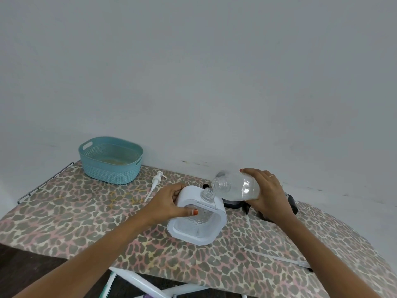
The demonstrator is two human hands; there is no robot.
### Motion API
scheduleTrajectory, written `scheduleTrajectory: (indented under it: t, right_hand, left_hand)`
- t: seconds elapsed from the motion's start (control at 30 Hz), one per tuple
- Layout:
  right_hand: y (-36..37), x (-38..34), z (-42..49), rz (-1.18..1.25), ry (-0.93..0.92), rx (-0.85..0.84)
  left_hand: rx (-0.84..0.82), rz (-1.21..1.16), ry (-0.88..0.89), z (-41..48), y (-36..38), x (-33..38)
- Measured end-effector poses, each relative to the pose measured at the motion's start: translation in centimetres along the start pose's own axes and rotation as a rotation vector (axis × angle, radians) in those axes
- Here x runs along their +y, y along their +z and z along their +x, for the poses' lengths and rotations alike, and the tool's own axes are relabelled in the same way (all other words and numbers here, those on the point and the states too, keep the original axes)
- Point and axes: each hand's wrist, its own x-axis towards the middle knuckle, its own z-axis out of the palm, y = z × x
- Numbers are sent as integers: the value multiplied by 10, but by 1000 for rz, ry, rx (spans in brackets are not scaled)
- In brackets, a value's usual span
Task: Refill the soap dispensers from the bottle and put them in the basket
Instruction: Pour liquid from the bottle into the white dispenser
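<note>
Tipping clear bottle with right hand, fingers wrapped round it, mouth near open neck of white soap dispenser. Left hand grips dispenser. Pump lies beside blue basket.

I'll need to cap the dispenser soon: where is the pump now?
In the head view, the pump lies flat on the board, left of centre, between the basket and the left hand holding the dispenser.
</note>
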Motion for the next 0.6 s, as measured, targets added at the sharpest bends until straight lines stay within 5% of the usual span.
scheduleTrajectory:
  t: [0.6]
  right_hand:
    - [5,8,2,-132,-78,-10]
  left_hand:
    - [-3,-29,5,0,-2,-8]
